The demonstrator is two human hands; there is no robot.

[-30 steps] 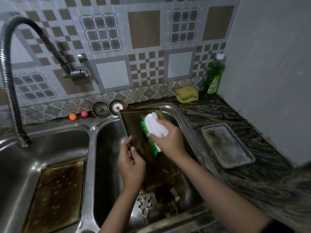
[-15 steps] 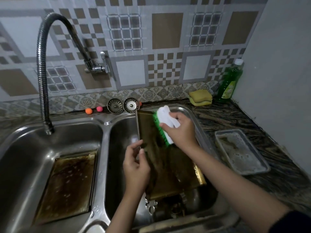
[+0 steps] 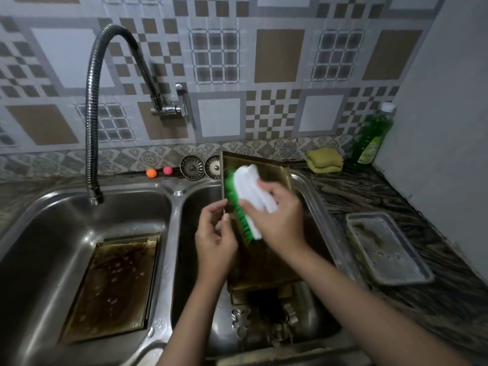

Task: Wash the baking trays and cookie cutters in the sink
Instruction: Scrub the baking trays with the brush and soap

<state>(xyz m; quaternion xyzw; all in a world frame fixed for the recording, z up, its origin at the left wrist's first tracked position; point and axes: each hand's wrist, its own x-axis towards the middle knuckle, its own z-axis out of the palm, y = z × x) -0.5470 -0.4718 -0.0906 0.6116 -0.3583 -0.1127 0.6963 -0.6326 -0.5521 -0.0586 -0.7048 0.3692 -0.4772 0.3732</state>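
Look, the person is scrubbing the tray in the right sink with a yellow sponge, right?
Not quite. The right hand grips a white brush with green bristles, not a yellow sponge. The head view shows it against the tray, which is tilted in the right sink. The yellow sponge sits on the counter by the green soap bottle.

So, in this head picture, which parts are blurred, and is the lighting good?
Head view: the right hand and the brush are smeared by motion; the left hand is sharper; lighting is dim; wide-angle bending curves the sink rim.
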